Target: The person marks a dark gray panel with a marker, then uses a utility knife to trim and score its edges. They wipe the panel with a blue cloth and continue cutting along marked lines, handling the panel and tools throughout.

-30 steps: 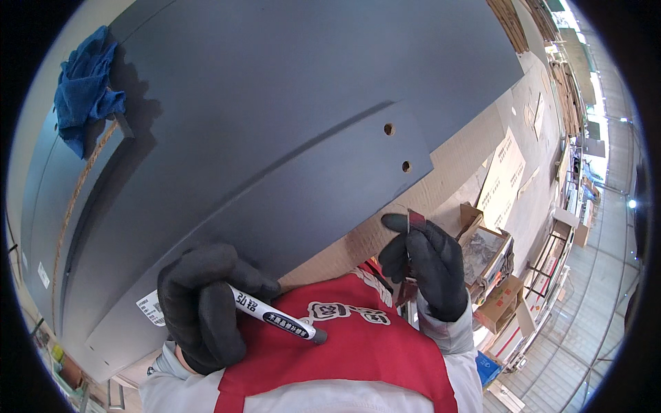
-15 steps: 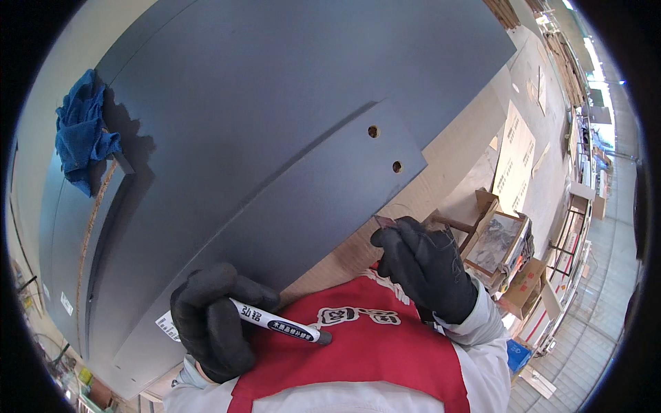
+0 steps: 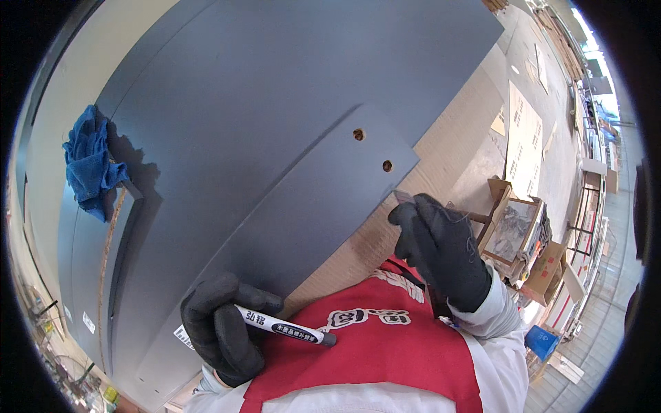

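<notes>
the black-gloved left hand [image 3: 224, 330] grips a white cylindrical marker [image 3: 286, 326], one end hidden; the black-gloved right hand [image 3: 444, 248] pinches a thin flat piece [image 3: 403, 197], mostly covered, near the blue-grey flat panel [image 3: 310, 186].

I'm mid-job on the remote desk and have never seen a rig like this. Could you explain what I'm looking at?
There's no robot here: these are a person's own two hands, in black gloves. The view comes from a wide fisheye camera worn on the head, looking down, so straight edges bend. Left in the picture is the person's left.

The left hand holds a white marker with a dark cap. The right hand pinches a small flat piece, too small to identify, near the edge of a grey board with two round holes. That board appears to lie on a wider grey panel. A crumpled blue cloth sits at far left.
</notes>
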{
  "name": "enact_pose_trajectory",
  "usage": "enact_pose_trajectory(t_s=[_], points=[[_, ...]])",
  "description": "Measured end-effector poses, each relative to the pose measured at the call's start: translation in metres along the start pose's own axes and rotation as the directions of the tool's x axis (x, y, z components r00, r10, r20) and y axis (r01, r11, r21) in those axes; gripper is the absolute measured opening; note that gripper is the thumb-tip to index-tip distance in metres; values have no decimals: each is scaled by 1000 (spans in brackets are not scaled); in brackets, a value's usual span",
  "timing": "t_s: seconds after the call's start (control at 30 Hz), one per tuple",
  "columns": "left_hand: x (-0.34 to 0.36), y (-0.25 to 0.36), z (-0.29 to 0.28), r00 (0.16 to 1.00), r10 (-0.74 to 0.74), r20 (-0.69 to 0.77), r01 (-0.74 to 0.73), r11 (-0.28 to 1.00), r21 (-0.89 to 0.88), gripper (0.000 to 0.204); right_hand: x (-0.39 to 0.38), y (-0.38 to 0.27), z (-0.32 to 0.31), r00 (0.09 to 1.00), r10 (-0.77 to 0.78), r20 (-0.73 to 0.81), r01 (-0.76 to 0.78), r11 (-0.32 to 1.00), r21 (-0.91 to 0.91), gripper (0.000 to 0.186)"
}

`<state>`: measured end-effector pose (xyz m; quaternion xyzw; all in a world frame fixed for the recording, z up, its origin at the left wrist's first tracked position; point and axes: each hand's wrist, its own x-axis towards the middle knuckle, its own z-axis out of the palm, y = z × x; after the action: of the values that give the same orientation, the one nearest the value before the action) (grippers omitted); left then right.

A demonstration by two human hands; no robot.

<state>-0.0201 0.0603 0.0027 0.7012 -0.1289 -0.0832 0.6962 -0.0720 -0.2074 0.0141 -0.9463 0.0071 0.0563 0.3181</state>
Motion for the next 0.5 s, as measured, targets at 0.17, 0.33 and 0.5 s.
enact_pose_trajectory(t_s=[0.17,0.33,0.5], points=[[3,0,4,999,31,-10,-31,999,29,30,-9,1,14,982,-179,-59,171,978,-118,17],[1,1,7,999,13,-41,-14,1000,-8,29,3,2,-2,962,271,26,-270,935,229,17],[-7,-2,3,996,-75,-51,73,996,-42,27,21,13,-11,836,548,0,-334,508,794,23]])
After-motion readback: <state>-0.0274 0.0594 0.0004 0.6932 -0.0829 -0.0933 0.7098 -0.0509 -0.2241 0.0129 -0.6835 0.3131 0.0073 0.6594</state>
